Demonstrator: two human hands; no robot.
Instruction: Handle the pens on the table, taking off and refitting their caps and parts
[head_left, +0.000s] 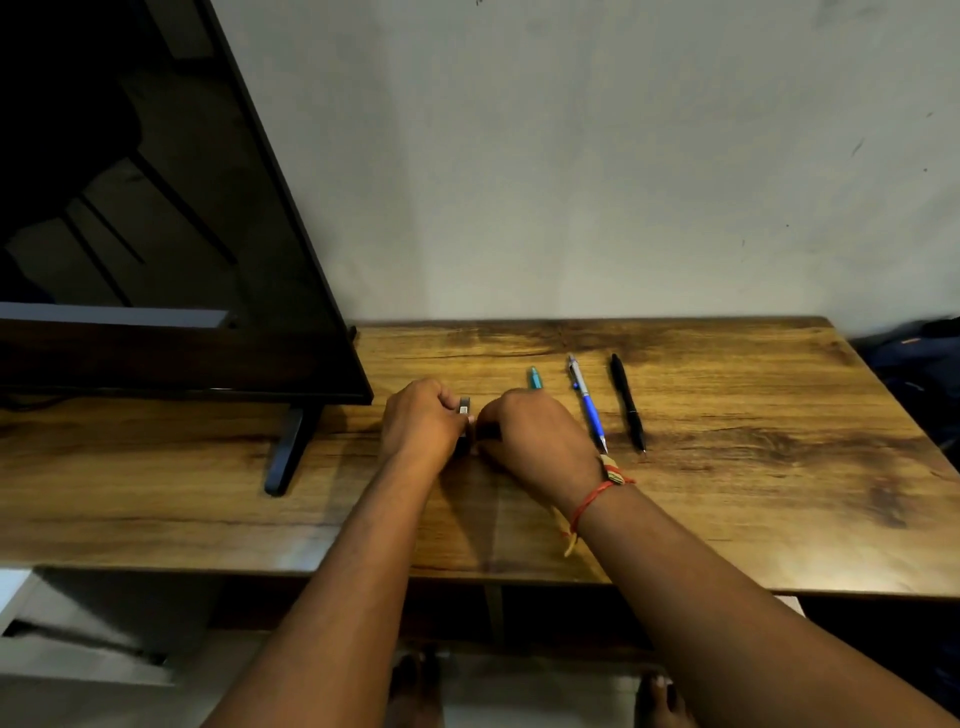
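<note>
Two hands meet over the wooden table (727, 493), to the right of the monitor foot (288, 452). I log the left hand (423, 418) curled round the clip end of a dark pen (464, 406) and the right hand (535, 439) curled round its other end; I cannot tell whether cap and barrel are joined. Three more lie side by side beyond the right hand: teal pen (535, 378), partly hidden behind it, then blue pen (587, 402) and black pen (628, 402).
</note>
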